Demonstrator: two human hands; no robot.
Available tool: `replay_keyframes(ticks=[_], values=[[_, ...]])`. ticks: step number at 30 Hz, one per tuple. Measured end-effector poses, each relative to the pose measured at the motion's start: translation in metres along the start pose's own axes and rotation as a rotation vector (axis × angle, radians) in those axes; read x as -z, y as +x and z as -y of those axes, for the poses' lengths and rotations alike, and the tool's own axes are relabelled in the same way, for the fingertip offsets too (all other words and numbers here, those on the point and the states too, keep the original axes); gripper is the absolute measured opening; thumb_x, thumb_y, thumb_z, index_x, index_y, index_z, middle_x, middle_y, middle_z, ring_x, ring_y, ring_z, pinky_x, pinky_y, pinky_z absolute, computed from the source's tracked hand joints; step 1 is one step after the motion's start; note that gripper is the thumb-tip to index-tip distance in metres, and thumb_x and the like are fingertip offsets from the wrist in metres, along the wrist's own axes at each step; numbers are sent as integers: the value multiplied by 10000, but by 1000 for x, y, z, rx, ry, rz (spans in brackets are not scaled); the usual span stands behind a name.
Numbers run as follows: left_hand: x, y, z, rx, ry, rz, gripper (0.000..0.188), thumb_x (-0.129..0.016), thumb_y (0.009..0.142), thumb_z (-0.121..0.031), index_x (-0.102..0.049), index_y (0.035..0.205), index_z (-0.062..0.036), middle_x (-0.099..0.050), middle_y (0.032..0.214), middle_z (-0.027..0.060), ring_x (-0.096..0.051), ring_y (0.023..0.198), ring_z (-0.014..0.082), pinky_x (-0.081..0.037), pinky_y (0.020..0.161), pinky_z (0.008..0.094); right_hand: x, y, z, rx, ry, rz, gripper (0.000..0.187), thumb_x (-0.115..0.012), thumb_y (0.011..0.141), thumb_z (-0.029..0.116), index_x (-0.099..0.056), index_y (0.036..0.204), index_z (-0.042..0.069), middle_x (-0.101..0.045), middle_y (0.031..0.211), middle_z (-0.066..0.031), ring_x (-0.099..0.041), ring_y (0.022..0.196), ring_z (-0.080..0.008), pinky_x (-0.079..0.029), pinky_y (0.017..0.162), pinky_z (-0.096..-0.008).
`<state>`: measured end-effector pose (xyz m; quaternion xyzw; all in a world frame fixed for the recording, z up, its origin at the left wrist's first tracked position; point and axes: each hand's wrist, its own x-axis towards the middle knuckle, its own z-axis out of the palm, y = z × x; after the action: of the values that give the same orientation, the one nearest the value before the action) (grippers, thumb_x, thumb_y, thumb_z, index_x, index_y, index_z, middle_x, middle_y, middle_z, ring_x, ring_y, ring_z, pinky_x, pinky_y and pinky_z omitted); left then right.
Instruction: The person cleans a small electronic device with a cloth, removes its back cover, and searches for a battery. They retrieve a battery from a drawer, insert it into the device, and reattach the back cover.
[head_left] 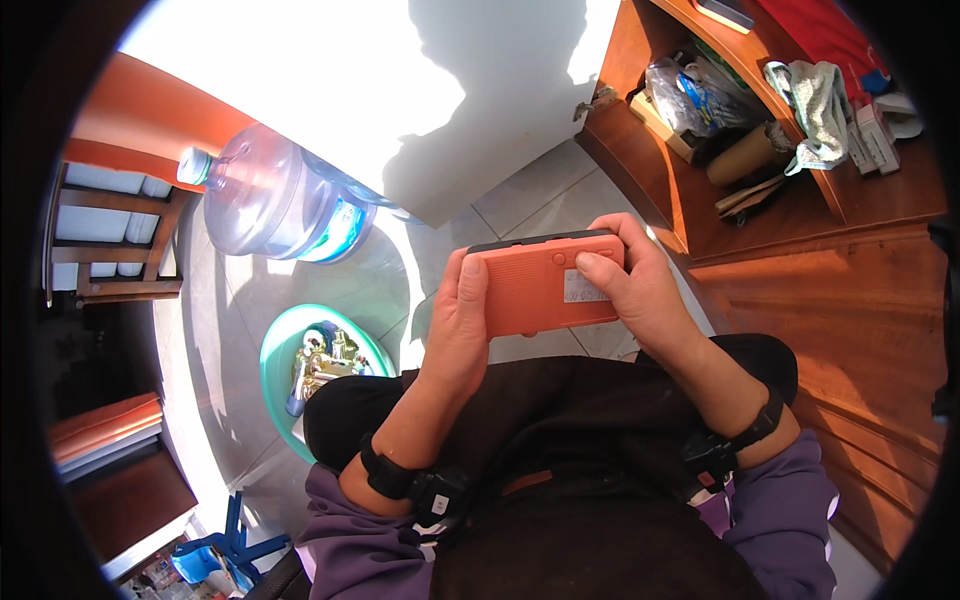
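Observation:
Above my lap I hold an orange-red portable radio (528, 292) with a dark back edge, a ribbed speaker grille, round buttons and a small pale screen. My left hand (462, 322) is closed round its left end, thumb lying along the front near the grille. At the right end my right hand (642, 288) grips it, with the thumb on the front beside the buttons and screen. The fingers behind the radio are mostly hidden.
A large clear water bottle (275, 200) lies on the tiled floor at the left, near a white panel (290, 60). Closer stands a mint-green basin (270, 360) with metal fittings. At the right is an open wooden cabinet (800, 290) with a cloth (815, 110) over its edge.

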<state>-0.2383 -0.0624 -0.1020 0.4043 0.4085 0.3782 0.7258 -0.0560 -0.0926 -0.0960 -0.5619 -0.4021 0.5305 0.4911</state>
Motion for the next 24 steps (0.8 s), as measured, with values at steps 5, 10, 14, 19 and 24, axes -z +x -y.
replay_keyframes(ticks=[5,10,14,19,24], values=[[0,-1,3,6,6,3,472,-314,968,-463,-441,1126,-37,-579,988,116,-588,772,197,-497,620,326,-1,0,-4,-12,36,-21,321,-626,825,227,-478,1036,36,-494,844,5,-433,767,-66,-407,683,-226],[4,3,7,-30,5,-16,446,-358,962,-442,-415,1163,-48,-549,1076,112,-566,889,189,-492,702,329,-2,0,-3,39,42,-16,322,-629,839,215,-472,1060,41,-512,860,-2,-460,779,-63,-422,691,-222],[3,5,10,-236,185,-101,596,-576,887,-335,-270,1313,-52,-512,1145,115,-513,1015,177,-422,890,319,-5,-2,1,84,47,12,347,-638,853,203,-450,1098,45,-546,894,-24,-510,820,-77,-451,727,-235],[-1,-1,5,-237,239,-116,813,-714,796,-266,-182,1376,-64,-496,1118,125,-518,1013,188,-441,889,313,-9,-7,3,136,-56,101,394,-646,851,187,-422,1145,47,-562,911,-48,-531,825,-95,-468,740,-258],[-1,0,1,-205,200,-152,786,-738,763,-212,-224,1342,-76,-490,1068,112,-523,994,185,-458,865,315,-11,-10,-4,227,-146,176,444,-664,823,124,-405,1176,47,-571,920,-72,-549,826,-117,-472,735,-267]])
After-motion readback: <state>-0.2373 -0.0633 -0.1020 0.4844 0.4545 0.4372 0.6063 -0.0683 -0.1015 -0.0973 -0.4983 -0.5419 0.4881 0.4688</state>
